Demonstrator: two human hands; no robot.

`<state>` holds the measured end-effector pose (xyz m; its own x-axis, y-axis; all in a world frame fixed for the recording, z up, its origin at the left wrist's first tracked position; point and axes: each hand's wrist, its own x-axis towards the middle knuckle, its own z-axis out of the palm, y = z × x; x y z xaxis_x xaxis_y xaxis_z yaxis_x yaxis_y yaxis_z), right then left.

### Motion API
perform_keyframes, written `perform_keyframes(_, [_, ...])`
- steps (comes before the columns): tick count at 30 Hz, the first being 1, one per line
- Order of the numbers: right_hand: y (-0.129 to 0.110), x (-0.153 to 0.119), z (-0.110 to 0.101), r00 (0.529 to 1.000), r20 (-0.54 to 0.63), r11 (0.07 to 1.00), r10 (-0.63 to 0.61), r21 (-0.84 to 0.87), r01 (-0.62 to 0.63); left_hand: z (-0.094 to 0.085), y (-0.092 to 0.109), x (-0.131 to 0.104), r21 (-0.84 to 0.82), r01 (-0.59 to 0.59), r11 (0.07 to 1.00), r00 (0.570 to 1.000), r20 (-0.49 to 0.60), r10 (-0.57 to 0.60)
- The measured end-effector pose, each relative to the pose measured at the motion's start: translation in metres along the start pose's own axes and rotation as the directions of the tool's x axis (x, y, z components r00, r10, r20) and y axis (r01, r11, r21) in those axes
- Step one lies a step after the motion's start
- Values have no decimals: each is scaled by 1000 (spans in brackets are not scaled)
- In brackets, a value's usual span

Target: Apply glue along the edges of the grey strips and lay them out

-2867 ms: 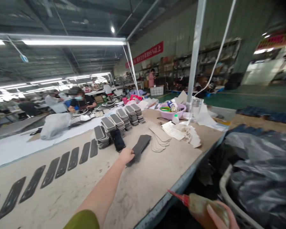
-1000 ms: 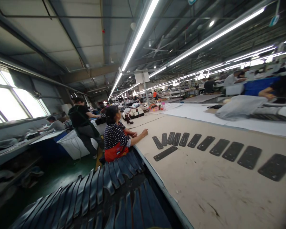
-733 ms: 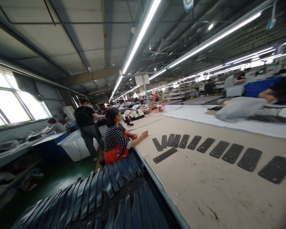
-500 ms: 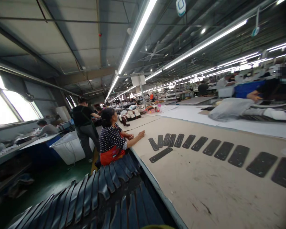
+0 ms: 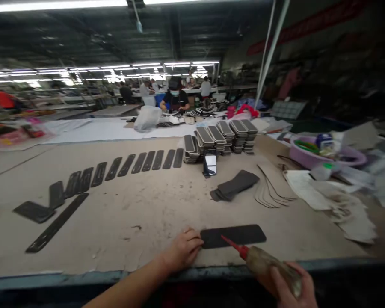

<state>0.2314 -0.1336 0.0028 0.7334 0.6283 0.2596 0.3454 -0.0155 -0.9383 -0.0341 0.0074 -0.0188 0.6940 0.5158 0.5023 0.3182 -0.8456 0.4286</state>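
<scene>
A dark rectangular panel (image 5: 244, 236) with rounded corners lies flat near the table's front edge. My left hand (image 5: 185, 248) grips its left end, fingers curled together at the edge. In my right hand (image 5: 291, 285) is a squeeze bottle (image 5: 265, 265) with a red nozzle. The bottle tilts left, its tip over the middle of the panel; whether the tip touches is hard to tell. Farther back, similar dark panels (image 5: 99, 173) with shiny marks form a curved row. A long dark strip (image 5: 57, 222) lies in front of the row's left end.
Stacks of light-edged panels (image 5: 216, 136) stand behind a phone (image 5: 209, 164). Right of them are folded dark pieces (image 5: 235, 185), thin cords (image 5: 271, 192), a crumpled cloth (image 5: 346, 214) and a purple basin (image 5: 308, 158). Across the table a person (image 5: 176, 100) handles striped pieces.
My view has swung right and down, away from the seated person on the left. Both my hands, the bottle and the panel under it have come into sight.
</scene>
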Motion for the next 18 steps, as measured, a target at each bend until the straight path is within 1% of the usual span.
perform_keyframes(2, [1, -6, 6, 1000, 29, 999, -12, -37, 13, -6, -1, -1, 15, -23, 1000, 998, 56, 22])
perform_keyframes(3, [1, -8, 11, 998, 48, 997, -43, -58, 46, -7, -1, -1, 18, -34, 999, 997, 72, 33])
perform_keyframes(5, [-1, -11, 21, 986, 83, 982, -148, -104, 156, -6, -2, 0, 19, -50, 999, 995, 91, 48])
perform_keyframes(8, [-6, -13, 32, 947, 151, 941, -284, -145, 305, -1, -3, 3, 15, -46, 999, 993, 105, 44])
perform_keyframes(12, [-10, -12, 43, 893, 193, 894, -407, -116, 432, 1, -3, 6, 5, -27, 1000, 991, 133, 26])
perform_keyframes(15, [-9, -12, 51, 860, 228, 872, -457, -73, 483, 0, -2, 7, 10, -15, 1000, 991, 134, 14])
perform_keyframes(18, [-7, -13, 58, 847, 266, 873, -461, -37, 486, 0, -1, 7, 18, -13, 1000, 990, 139, 10])
